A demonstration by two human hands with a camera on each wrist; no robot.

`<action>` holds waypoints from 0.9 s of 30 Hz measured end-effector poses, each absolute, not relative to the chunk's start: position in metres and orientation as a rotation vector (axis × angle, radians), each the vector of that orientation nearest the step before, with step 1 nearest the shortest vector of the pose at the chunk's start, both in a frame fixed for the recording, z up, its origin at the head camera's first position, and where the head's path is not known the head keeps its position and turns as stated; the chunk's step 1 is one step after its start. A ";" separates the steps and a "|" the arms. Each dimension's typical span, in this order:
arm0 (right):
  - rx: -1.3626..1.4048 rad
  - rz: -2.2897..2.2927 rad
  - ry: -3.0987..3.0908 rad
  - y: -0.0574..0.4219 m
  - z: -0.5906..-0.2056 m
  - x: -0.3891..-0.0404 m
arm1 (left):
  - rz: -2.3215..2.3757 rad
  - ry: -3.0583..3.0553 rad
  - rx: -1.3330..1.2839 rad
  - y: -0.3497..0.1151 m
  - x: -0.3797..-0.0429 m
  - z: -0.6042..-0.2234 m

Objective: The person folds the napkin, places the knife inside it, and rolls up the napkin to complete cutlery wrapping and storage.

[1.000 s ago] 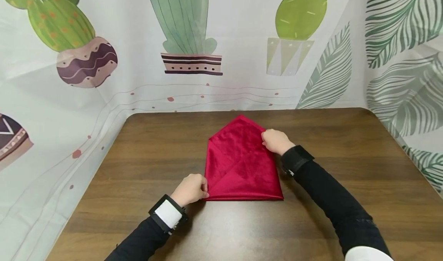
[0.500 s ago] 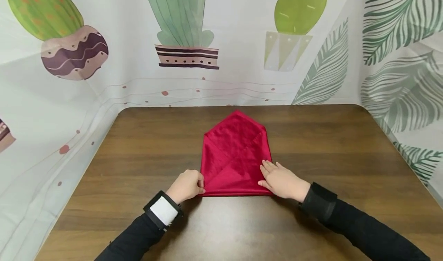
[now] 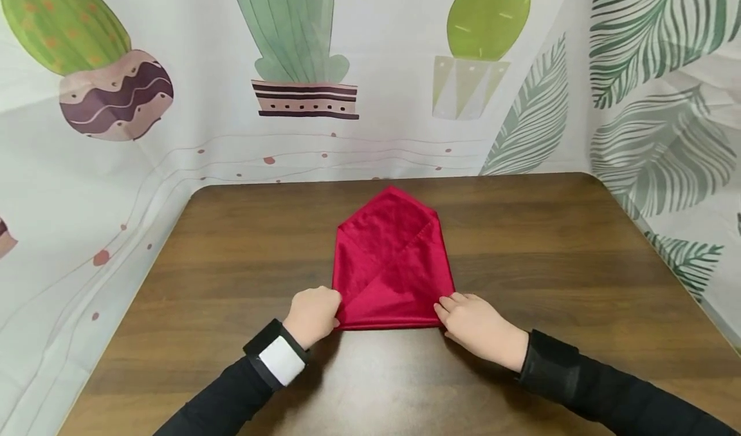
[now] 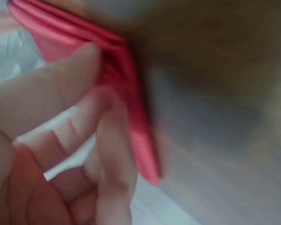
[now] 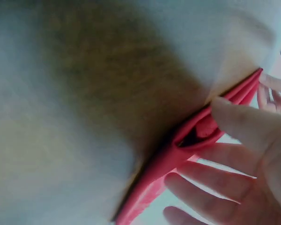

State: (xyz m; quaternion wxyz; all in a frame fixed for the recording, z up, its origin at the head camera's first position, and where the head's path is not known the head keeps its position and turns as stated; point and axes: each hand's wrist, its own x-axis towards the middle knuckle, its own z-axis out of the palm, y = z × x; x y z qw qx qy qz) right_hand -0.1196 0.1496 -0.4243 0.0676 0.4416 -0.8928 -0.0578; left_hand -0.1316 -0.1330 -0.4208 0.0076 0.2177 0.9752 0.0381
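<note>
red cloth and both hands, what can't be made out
Red cloth, underside: head view, hidden by its top.
Its layer count: left wrist view, blurred, partly behind fingers of the left hand.
Lowest finger of the right hand: right wrist view, cut off by bottom edge.

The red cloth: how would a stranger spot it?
Find the brown wooden table before the cactus-print backdrop. On it, between the left hand and right hand, lies the folded red cloth. Its glossy crimson and house-like outline, peak toward the backdrop, set it apart from the table and black sleeves.
</note>
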 end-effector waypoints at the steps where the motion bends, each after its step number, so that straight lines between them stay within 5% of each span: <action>1: 1.338 -0.200 -2.625 0.147 -0.426 -0.121 | 0.073 3.086 0.750 -0.130 -0.130 -0.420; 8: 1.391 -0.340 -2.477 0.127 -0.432 -0.121 | -0.021 3.048 1.264 -0.108 -0.124 -0.428; 27: 1.353 -0.520 -2.367 0.097 -0.435 -0.119 | -0.537 3.094 1.581 -0.078 -0.119 -0.444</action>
